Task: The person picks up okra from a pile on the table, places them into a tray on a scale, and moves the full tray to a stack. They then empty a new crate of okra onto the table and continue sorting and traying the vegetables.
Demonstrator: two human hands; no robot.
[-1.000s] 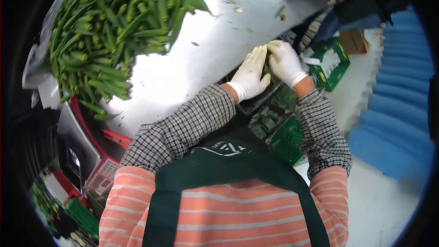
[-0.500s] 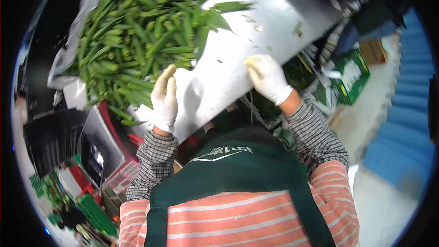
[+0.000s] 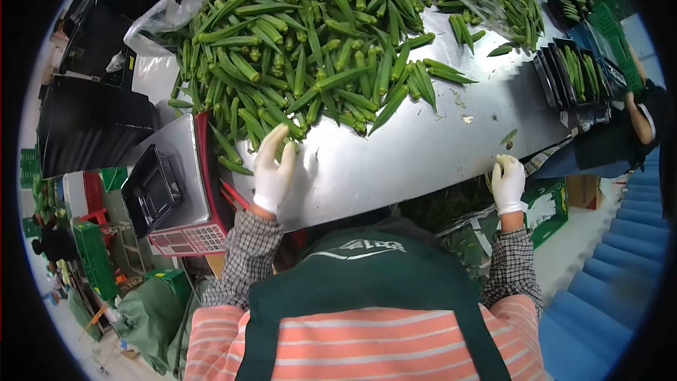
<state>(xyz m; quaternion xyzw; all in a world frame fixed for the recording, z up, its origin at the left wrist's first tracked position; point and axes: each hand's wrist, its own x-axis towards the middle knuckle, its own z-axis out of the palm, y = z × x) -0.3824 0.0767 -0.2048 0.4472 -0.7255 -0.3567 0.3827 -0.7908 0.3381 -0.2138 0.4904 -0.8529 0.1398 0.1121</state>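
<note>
A big heap of green okra pods point(image 3: 331, 42) lies on a steel table point(image 3: 409, 155), partly on clear plastic sheeting. My left hand point(image 3: 273, 168), in a white glove, rests flat with fingers apart at the near edge of the heap, touching the closest pods. My right hand point(image 3: 508, 182), also gloved, sits at the table's near right edge, fingers curled; nothing shows in it. A checked sleeve and a green apron over a striped shirt fill the bottom.
A scale with a black tray point(image 3: 150, 190) and red keypad point(image 3: 189, 240) stands left of my left hand. Black trays with okra point(image 3: 578, 74) line the far right, near another person's arm point(image 3: 638, 116). Green crates point(image 3: 95, 261) and boxes sit on the floor.
The view swung up and left over the table. My left hand moved from the crate below the table edge out to the okra heap; my right hand moved to the table's right edge.
</note>
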